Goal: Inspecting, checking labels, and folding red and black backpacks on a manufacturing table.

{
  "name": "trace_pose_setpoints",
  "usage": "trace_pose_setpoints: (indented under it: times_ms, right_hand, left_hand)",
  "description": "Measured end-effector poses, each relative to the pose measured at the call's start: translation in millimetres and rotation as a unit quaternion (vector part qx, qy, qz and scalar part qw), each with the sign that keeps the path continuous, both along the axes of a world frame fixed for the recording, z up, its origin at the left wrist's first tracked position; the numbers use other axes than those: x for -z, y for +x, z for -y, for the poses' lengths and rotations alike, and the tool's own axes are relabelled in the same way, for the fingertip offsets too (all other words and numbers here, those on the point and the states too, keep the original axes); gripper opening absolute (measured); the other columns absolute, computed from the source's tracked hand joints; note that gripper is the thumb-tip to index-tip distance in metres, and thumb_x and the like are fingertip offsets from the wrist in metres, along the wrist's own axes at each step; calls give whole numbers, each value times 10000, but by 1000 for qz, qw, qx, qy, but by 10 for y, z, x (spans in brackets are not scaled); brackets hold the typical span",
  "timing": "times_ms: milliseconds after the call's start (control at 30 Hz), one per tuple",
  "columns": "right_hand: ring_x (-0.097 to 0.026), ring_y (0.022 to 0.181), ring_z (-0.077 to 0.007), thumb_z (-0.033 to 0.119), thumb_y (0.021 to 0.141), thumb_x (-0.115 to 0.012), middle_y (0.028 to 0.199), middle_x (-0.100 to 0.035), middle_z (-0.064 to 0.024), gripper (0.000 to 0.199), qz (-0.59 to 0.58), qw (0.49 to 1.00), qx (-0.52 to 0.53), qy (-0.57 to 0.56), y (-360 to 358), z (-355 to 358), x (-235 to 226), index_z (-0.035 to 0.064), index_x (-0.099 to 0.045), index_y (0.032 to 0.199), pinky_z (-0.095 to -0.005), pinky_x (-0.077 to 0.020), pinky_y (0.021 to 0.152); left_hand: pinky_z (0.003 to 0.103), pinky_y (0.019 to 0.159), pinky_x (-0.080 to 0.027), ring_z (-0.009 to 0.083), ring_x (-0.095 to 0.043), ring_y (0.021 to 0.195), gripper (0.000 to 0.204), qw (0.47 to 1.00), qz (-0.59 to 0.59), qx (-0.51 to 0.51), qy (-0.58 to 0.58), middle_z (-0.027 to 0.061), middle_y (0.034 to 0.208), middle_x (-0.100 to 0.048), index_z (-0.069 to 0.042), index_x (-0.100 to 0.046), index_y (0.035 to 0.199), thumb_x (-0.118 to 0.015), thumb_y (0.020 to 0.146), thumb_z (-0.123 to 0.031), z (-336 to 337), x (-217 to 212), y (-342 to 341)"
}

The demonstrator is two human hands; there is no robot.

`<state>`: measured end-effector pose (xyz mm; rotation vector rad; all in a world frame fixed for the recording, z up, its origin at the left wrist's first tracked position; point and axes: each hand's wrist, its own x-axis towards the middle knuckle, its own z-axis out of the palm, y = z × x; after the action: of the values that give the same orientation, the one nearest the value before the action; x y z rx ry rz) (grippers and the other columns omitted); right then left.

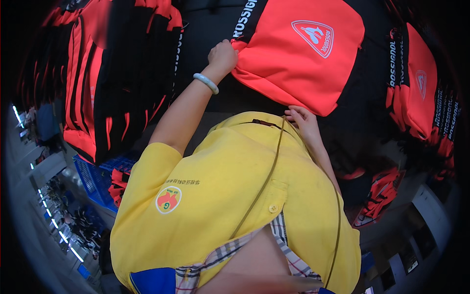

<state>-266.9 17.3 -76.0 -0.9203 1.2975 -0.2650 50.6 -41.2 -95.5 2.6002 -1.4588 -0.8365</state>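
A bright red fabric bag (pixel 279 63) lies on a dark surface in front of me, with a white triangular emblem and a black strip with white lettering on its left side. My left hand (pixel 223 56), a pale bangle on its wrist, is closed on the bag's left edge by the strip. At the near edge, toward the right corner, my right hand (pixel 303 121) has its fingers curled close against the fabric. Beside those fingertips ends a thin brown cord (pixel 272 169) that hangs over my yellow shirt. Whatever the right fingers pinch is too small to make out.
A tall stack of red and black bags (pixel 88 83) stands on the left, above a blue plastic crate (pixel 90 181). More red pieces with black lettered strips (pixel 418 83) are piled at the right. Below them sits a bundle of red and black material (pixel 379 196).
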Motion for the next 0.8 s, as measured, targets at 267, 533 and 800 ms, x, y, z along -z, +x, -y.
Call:
trace_pose_setpoints:
  times_ms: [267,533,800]
  right_hand:
    - [-637,1019,-181,201,951,-560,1150,-647,-142,344,81,989,119,37,-26,84,26,-29,-554,1206,-277,-487,846]
    - [-615,1075,-233,432,989,-445,1192,-615,-184,510,299,919,204,158,167,99,-361,-28,-534,1190,-337,-481,907]
    - [-604,988,-211,492,996,-380,1126,-616,-150,530,225,936,259,75,-76,124,-211,10,-506,1177,-329,-476,867]
  left_hand:
    - [403,764,-523,341,-660,882,513,970,-173,-154,-74,264,962,-655,63,-576,1011,-706,818,-394,168,314,-175]
    - [204,497,-323,54,-383,551,375,708,-675,-194,70,-13,715,-562,-84,-613,749,-713,832,-436,76,-531,-1214]
    - [276,652,-499,137,-567,762,234,766,-588,-253,59,24,828,-580,-79,-560,952,-666,886,-277,402,83,-1979]
